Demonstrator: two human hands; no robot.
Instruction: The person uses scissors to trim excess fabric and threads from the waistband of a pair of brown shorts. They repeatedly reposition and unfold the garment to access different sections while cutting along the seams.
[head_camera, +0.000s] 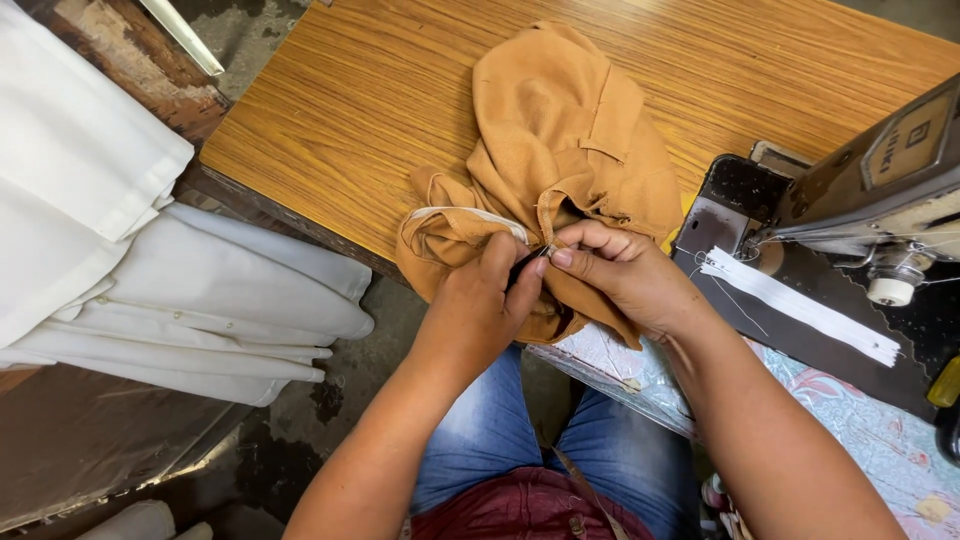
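A tan-brown garment (560, 130) lies bunched at the near edge of the wooden table (350, 90), part of it hanging over the edge. My left hand (480, 300) grips a fold of the garment from below and pinches a small dark tool with a metal tip (535, 257). My right hand (620, 270) pinches the cloth right beside that tip, fingertips almost touching the left thumb. A white lining strip (470, 213) shows inside the folded cloth.
A sewing machine (880, 180) stands at the right on a dark base, with a white zipper strip (800, 305) lying on it. Stacked white garments (200, 290) lie on a surface at the left. My knees in blue jeans (500, 440) are below.
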